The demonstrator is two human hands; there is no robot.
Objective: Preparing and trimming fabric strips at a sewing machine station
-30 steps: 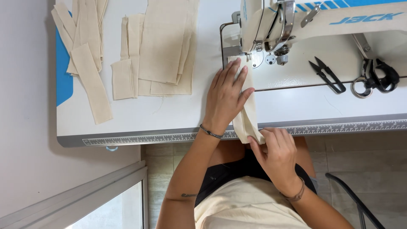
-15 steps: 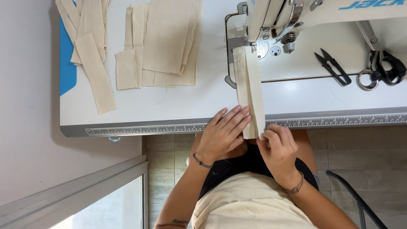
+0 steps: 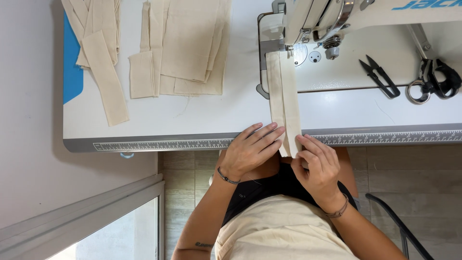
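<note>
A folded cream fabric strip (image 3: 284,98) runs from under the presser foot of the white sewing machine (image 3: 332,19) down to the table's front edge. My left hand (image 3: 250,149) lies flat against the strip's lower left side at the edge, fingers together. My right hand (image 3: 317,163) pinches the strip's bottom end from the right, just below the table edge.
Several cream fabric pieces (image 3: 187,45) and strips (image 3: 103,72) lie at the table's back left. Black thread snips (image 3: 380,77) and scissors (image 3: 433,82) rest right of the machine. A ruler strip (image 3: 163,144) runs along the front edge. A window frame sits lower left.
My left hand slid from the table top down to the front edge. The fabric strip, bunched before, now lies straight and taut from the needle to my hands.
</note>
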